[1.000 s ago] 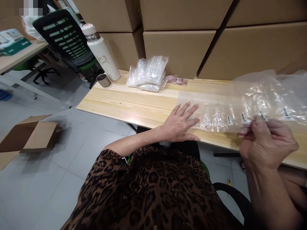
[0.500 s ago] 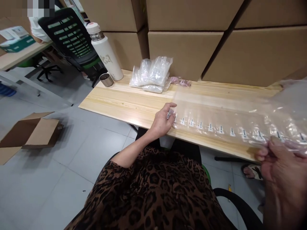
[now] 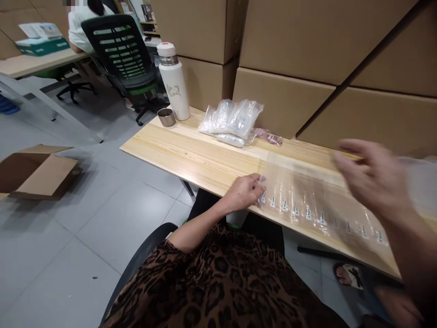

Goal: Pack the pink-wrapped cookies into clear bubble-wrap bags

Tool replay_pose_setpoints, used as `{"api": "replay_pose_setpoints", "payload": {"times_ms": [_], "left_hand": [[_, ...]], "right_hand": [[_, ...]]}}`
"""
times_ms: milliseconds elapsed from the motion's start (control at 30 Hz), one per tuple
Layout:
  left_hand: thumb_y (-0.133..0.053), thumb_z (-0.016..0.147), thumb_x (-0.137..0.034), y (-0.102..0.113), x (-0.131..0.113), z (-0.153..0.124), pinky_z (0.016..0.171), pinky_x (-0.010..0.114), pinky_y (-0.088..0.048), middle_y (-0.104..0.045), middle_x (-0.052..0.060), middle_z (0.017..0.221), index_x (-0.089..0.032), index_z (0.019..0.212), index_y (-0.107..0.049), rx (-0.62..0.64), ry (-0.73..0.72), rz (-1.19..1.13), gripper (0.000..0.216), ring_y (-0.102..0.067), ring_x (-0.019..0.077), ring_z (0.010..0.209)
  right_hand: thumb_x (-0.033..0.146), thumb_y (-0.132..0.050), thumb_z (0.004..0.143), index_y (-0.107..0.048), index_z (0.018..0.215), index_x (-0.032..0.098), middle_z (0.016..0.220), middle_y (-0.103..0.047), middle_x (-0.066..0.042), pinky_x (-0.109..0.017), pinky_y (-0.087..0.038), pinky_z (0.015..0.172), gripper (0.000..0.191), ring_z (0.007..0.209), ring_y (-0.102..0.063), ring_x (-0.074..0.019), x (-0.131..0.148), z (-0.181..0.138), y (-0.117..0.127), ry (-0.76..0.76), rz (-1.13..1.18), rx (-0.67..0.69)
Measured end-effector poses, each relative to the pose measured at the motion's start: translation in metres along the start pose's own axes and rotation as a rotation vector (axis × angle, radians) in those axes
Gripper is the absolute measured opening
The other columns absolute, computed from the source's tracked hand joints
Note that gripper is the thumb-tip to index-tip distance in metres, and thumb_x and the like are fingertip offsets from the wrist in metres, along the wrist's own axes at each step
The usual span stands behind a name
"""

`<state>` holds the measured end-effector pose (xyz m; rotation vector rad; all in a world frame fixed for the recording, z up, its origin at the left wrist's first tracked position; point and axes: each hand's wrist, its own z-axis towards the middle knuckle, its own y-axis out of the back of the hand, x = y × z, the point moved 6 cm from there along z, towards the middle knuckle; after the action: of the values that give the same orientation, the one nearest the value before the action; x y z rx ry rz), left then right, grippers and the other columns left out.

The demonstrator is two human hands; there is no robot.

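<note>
A long clear plastic strip of small pouches [image 3: 307,200] with black marks along its near edge lies flat on the wooden table [image 3: 191,155]. My left hand [image 3: 244,192] is closed, pinching the strip's left end near the table's front edge. My right hand [image 3: 373,180] hovers above the strip's right part with fingers spread, holding nothing, slightly blurred by motion.
A pile of clear plastic bags [image 3: 234,120] and a small pink packet [image 3: 269,135] lie at the table's back. A white bottle [image 3: 175,82] and metal cup [image 3: 166,117] stand at the left corner. Cardboard boxes [image 3: 307,54] wall the rear. An open carton [image 3: 37,171] lies on the floor; a person sits beyond a black chair [image 3: 119,50].
My left hand went from lying flat on the strip to pinching its left end. My right hand let go of the strip's right end and rose, fingers spread. The strip now lies flat.
</note>
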<state>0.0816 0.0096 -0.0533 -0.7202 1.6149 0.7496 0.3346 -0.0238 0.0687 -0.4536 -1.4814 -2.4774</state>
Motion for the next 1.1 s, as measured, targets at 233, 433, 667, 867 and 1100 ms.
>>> {"api": "replay_pose_setpoints", "payload": {"times_ms": [233,433,667,867,1100], "left_hand": [[-0.056,0.098,-0.032,0.001,-0.004,-0.003,0.077,0.031,-0.059,-0.075,0.004,0.081,-0.014,0.125,-0.069,-0.059,-0.109,0.142,0.035,-0.071,0.0188,0.073],[-0.054,0.099,-0.03,0.003,-0.013,-0.006,0.074,0.029,-0.053,-0.076,0.004,0.083,-0.017,0.12,-0.067,-0.061,-0.093,0.236,0.029,-0.07,0.0181,0.072],[-0.059,0.089,-0.025,0.01,-0.018,-0.007,0.069,0.028,-0.042,-0.059,-0.006,0.073,-0.025,0.094,-0.052,-0.095,-0.045,0.24,0.009,-0.055,0.0148,0.068],[-0.065,0.088,-0.02,0.017,-0.005,0.001,0.073,0.025,-0.045,-0.054,-0.005,0.077,-0.023,0.087,-0.049,-0.132,0.028,-0.031,0.016,-0.052,0.0125,0.072],[-0.058,0.081,0.002,0.015,-0.007,0.005,0.091,0.03,-0.055,-0.061,-0.002,0.08,-0.02,0.085,-0.052,-0.127,0.211,-0.7,0.023,-0.061,0.0113,0.073]], "right_hand": [[0.046,-0.052,0.1,-0.051,0.157,0.003,0.157,-0.057,-0.029,-0.057,-0.042,0.118,0.071,0.141,-0.051,-0.0436,0.028,0.116,-0.153,0.185,-0.15,0.505],[0.043,-0.049,0.103,-0.057,0.155,0.012,0.148,-0.064,-0.024,-0.052,-0.048,0.105,0.061,0.13,-0.059,-0.0416,0.047,0.133,-0.191,0.312,-0.315,0.553],[0.024,-0.038,0.106,-0.073,0.118,0.008,0.121,-0.075,-0.026,-0.045,-0.045,0.095,0.041,0.108,-0.068,-0.0351,0.047,0.12,-0.175,0.412,-0.451,0.496],[0.026,-0.037,0.108,-0.071,0.125,0.013,0.119,-0.076,-0.023,-0.042,-0.051,0.092,0.04,0.108,-0.07,-0.0333,0.035,0.091,-0.102,0.292,-0.335,0.237],[0.027,-0.053,0.107,-0.074,0.13,0.016,0.117,-0.08,-0.015,-0.045,-0.065,0.086,0.033,0.1,-0.076,-0.0296,0.055,-0.025,-0.081,0.67,-0.033,0.067]]}}
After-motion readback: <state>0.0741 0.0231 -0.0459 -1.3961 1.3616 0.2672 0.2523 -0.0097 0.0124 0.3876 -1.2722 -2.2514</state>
